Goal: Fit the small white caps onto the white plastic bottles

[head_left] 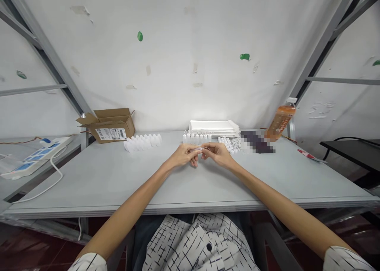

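My left hand and my right hand meet above the middle of the table, their fingertips pinched together around something small and whitish, too small to name. Just behind them stand rows of small white bottle-like pieces. Right of these, a cluster of small white pieces lies beside some thin white loops. Further left sits a group of translucent white rounded pieces. The fingers hide most of what is between them.
An open cardboard box stands at the back left. White flat packets are stacked against the wall. A bottle of orange drink and a blurred dark object are at the right. A power strip with a white cable lies left.
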`<action>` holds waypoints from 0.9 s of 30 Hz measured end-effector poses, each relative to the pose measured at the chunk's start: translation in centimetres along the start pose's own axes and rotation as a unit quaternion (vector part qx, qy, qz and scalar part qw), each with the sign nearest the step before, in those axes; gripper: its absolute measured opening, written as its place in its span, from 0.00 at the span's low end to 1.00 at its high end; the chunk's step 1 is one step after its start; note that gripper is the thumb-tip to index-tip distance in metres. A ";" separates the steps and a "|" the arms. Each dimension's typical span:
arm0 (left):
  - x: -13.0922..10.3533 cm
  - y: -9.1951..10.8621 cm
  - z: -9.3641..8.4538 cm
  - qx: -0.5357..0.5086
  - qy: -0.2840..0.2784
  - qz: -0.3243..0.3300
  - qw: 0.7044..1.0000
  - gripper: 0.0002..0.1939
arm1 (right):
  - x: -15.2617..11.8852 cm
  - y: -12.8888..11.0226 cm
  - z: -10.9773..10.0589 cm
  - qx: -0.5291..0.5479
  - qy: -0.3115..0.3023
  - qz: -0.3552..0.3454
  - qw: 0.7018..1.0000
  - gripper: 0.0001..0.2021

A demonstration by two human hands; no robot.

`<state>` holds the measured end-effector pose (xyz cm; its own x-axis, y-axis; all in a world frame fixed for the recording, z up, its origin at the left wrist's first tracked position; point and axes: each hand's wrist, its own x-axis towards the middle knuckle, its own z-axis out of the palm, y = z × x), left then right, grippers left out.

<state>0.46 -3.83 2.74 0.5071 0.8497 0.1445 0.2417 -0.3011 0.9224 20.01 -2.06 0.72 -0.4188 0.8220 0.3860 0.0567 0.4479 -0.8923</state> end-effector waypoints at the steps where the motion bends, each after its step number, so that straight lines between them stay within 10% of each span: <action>1: 0.0 0.0 0.0 0.010 0.000 0.003 1.000 0.21 | 0.0 0.1 0.0 -0.010 0.002 0.001 1.000 0.19; 15: 0.3 -0.4 0.1 0.060 0.053 0.028 0.996 0.20 | 0.2 -1.0 0.0 -0.063 0.036 -0.052 0.996 0.17; 27: 0.1 0.2 -0.3 -0.054 -0.015 -0.034 0.998 0.27 | 0.0 -1.6 -0.4 -0.080 -0.009 -0.047 0.996 0.21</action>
<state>0.32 -3.71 3.00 0.5168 0.8532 0.0711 0.1875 -0.1938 0.9630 20.28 -2.63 2.29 -0.4446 0.7682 0.4607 0.1590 0.5739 -0.8033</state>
